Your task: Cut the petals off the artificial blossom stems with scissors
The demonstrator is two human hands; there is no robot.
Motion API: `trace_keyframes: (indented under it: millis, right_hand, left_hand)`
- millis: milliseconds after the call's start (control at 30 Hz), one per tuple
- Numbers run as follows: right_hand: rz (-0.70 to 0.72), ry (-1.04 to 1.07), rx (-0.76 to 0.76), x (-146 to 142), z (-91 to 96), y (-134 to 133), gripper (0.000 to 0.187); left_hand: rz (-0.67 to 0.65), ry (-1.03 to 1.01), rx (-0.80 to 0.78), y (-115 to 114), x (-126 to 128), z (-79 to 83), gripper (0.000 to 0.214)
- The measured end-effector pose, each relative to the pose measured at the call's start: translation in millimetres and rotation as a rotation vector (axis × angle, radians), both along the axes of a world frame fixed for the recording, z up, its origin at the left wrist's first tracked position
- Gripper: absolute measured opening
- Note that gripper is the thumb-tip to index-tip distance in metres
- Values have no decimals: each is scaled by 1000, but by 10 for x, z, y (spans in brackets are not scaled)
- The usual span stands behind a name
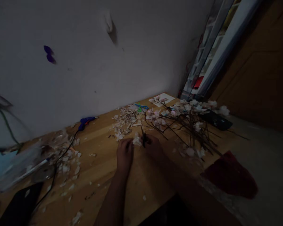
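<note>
At the middle of the wooden table (103, 175), my left hand (124, 152) is closed on a small whitish artificial flower (137, 140). My right hand (153, 146) grips dark-handled scissors (143, 137), whose blades point up and away, just right of the flower. Whether the blades touch it I cannot tell in the dim light. Beyond both hands lies a heap of pale petals and scraps (126, 121). To the right, a bundle of brown branches with white and pink blossoms (184, 113) lies across the table.
A blue glue gun (86, 121) rests near the wall, its cord running left. Blue and green scissors (141, 107) lie behind the scraps. Clear plastic bags (25, 166), loose petals (65, 168) and a black flat object (22, 204) are at left. Dark red cloth (231, 175) sits at the right edge.
</note>
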State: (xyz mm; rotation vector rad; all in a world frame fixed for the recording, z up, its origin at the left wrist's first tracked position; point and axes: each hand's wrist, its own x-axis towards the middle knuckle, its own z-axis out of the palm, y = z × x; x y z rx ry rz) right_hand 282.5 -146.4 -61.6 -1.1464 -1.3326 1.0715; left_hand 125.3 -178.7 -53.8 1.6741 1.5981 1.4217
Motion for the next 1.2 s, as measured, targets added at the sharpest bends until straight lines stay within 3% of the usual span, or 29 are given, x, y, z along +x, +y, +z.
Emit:
trace_keyframes:
  millis: [100, 233, 433, 600, 800, 1067, 1200]
  right_hand:
    - [3, -43, 38, 18, 28, -6, 27]
    - [35, -9, 30, 30, 42, -13, 28]
    - [98, 114, -39, 52, 6, -21, 31]
    - [104, 129, -67, 71, 29, -47, 32]
    - [59, 101, -57, 59, 18, -49, 41]
    - [-2, 33, -26, 70, -44, -15, 43]
    - [33, -42, 22, 48, -54, -60, 39]
  left_hand:
    - [-28, 172, 83, -16, 49, 5, 17]
    - [-62, 114, 60, -31, 118, 25, 19]
    - [-56, -315, -166, -50, 215, 38, 23]
    - [-183, -721, -201, -1, 227, -11, 35]
    - [-182, -686, -186, -6, 189, -5, 36]
    - [-139, -678, -131, 60, 134, -156, 35]
    - [-73, -494, -120, 29, 97, -120, 24]
